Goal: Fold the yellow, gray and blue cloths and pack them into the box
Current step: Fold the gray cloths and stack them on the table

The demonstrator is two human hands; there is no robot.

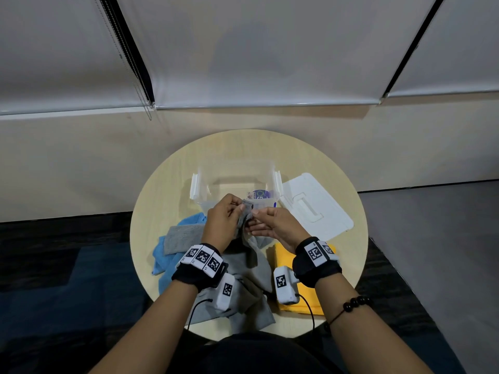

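**Together, two hands pinch a gray cloth**

Here the left hand [224,215] and right hand [271,225] grip one corner of the gray cloth [251,268], lifted over the tabletop's [167,171] centre, just before the clear box [235,179]. Blue cloth [162,255] lies at the left edge, yellow cloth [280,255] toward the right.

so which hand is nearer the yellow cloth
Right. The right hand is raised just beyond the yellow cloth, its wrist over the cloth's far edge. The left hand is farther off to the left, across the gray cloth both hands pinch.

The box [235,182] stands behind the cloths [251,276] on the table [162,184], lid [313,203] to its right.
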